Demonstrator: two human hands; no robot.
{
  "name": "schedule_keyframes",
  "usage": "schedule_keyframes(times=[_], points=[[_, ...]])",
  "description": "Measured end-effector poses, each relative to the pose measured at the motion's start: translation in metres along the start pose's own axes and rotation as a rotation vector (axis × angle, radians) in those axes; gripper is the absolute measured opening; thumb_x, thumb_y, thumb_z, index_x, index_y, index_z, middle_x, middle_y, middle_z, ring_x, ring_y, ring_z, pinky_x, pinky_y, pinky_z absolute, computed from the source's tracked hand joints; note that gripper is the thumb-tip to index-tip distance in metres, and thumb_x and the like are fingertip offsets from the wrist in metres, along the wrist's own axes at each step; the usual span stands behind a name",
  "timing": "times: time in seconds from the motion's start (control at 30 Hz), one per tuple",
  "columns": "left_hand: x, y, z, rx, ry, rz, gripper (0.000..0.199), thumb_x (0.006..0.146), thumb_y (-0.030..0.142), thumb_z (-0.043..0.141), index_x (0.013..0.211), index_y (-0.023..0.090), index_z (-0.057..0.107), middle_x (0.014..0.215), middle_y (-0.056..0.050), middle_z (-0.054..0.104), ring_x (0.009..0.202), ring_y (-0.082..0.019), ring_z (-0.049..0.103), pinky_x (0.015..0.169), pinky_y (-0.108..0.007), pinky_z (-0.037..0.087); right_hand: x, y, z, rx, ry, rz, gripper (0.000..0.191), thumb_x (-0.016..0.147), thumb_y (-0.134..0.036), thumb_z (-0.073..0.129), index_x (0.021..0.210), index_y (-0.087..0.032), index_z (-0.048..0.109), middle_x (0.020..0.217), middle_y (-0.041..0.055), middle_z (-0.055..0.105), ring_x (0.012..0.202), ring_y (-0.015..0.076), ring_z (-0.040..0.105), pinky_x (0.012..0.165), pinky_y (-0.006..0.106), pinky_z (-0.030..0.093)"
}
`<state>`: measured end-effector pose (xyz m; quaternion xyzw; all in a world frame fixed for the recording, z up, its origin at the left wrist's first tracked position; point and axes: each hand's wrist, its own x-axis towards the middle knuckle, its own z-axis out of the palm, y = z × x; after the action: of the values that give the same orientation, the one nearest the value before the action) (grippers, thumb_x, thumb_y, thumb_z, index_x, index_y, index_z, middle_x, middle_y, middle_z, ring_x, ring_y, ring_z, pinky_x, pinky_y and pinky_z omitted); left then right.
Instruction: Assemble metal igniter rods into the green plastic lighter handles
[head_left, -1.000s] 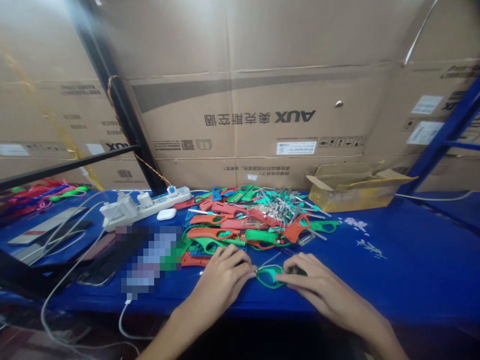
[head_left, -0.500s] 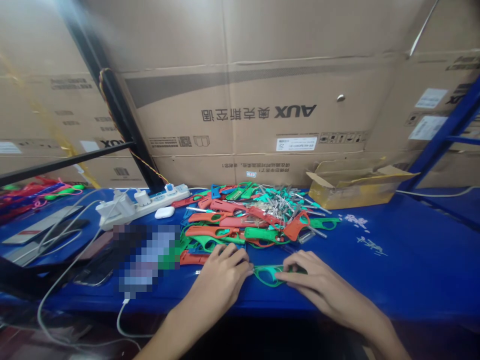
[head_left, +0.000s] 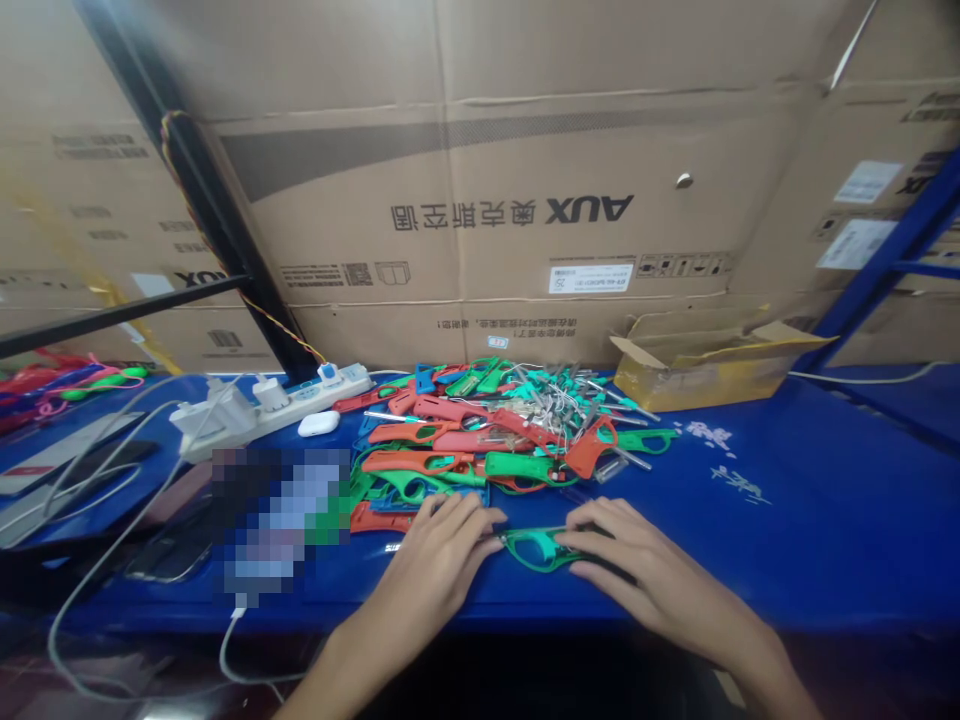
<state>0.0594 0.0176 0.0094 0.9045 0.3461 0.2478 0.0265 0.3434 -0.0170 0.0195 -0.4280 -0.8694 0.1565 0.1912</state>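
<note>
A green utility lighter casing [head_left: 534, 565] with a ring-shaped trigger guard lies low over the blue table between my hands. Inside the ring shows a teal trigger [head_left: 546, 543]. My left hand [head_left: 450, 550] is closed at the casing's left end, thumb and fingers pinched there. My right hand [head_left: 630, 550] grips the other end, its fingers curled over the top and the thumb below; they hide much of that end. Just beyond is a heap of orange lighter casings [head_left: 412, 462], green casings [head_left: 525, 467] and metal-tubed lighter parts with teal pieces [head_left: 559, 400].
An opened yellow-brown carton [head_left: 697, 385] stands at the back right. Small pale pieces [head_left: 739, 485] lie to the right. A white power strip [head_left: 300, 405], an earbud case [head_left: 319, 424], cables and a blurred-out phone [head_left: 289, 530] are on the left. Large cardboard boxes [head_left: 510, 130] wall the back.
My right fingers have shifted on the casing, and the thumb now sits lower, off the teal trigger. My left hand stays at its end. The view has turned slightly.
</note>
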Motion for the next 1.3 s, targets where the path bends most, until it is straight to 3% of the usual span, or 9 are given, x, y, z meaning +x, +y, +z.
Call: schedule_keyframes(times=[0.3, 0.53, 0.83, 1.03, 1.17, 1.3], points=[[0.003, 0.002, -0.007, -0.051, -0.099, 0.051, 0.023, 0.108, 0.014, 0.046, 0.121, 0.023, 0.062, 0.115, -0.005, 0.063, 0.102, -0.023, 0.058, 0.093, -0.039, 0.041, 0.000, -0.002, 0.000, 0.020, -0.010, 0.043, 0.024, 0.106, -0.039, 0.051, 0.125, -0.033, 0.065, 0.125, 0.0052, 0.058, 0.114, 0.0226, 0.056, 0.101, 0.040, 0.048], [0.001, 0.001, -0.006, -0.040, -0.094, 0.074, 0.025, 0.106, 0.010, 0.047, 0.122, 0.022, 0.062, 0.116, -0.006, 0.063, 0.102, -0.023, 0.058, 0.092, -0.039, 0.043, 0.001, 0.000, 0.002, 0.016, 0.007, 0.057, 0.025, 0.105, -0.042, 0.053, 0.125, -0.033, 0.066, 0.129, 0.0051, 0.056, 0.119, 0.0232, 0.054, 0.104, 0.042, 0.049], [0.004, 0.006, -0.007, 0.026, -0.079, 0.091, 0.021, 0.108, 0.018, 0.044, 0.123, 0.020, 0.059, 0.115, -0.007, 0.067, 0.106, -0.025, 0.061, 0.097, -0.043, 0.045, -0.002, 0.006, 0.005, 0.000, 0.001, 0.056, 0.035, 0.104, -0.047, 0.054, 0.136, -0.036, 0.061, 0.149, 0.0057, 0.049, 0.139, 0.0265, 0.047, 0.115, 0.046, 0.043], [0.001, 0.006, -0.004, 0.069, -0.067, 0.054, 0.027, 0.106, 0.031, 0.056, 0.131, 0.021, 0.056, 0.122, -0.007, 0.067, 0.110, -0.027, 0.063, 0.098, -0.047, 0.049, -0.008, 0.012, 0.009, 0.013, 0.150, 0.009, 0.023, 0.104, -0.040, 0.056, 0.120, -0.034, 0.071, 0.145, 0.0049, 0.056, 0.134, 0.0257, 0.054, 0.112, 0.045, 0.047], [0.000, 0.008, -0.006, 0.099, -0.060, 0.049, 0.031, 0.106, 0.036, 0.055, 0.134, 0.022, 0.055, 0.123, -0.006, 0.067, 0.112, -0.027, 0.064, 0.101, -0.049, 0.050, -0.010, 0.021, -0.022, -0.029, 0.315, -0.069, 0.020, 0.102, -0.037, 0.058, 0.116, -0.033, 0.072, 0.136, 0.0053, 0.063, 0.124, 0.0238, 0.063, 0.103, 0.039, 0.053], [0.017, -0.006, -0.028, 0.080, 0.016, 0.127, 0.038, 0.105, 0.047, 0.053, 0.134, 0.021, 0.057, 0.138, -0.012, 0.059, 0.125, -0.029, 0.058, 0.102, -0.049, 0.051, 0.010, 0.032, -0.095, -0.196, 0.479, -0.170, 0.020, 0.103, -0.032, 0.056, 0.115, -0.030, 0.072, 0.127, 0.0061, 0.069, 0.115, 0.0240, 0.068, 0.100, 0.040, 0.054]])
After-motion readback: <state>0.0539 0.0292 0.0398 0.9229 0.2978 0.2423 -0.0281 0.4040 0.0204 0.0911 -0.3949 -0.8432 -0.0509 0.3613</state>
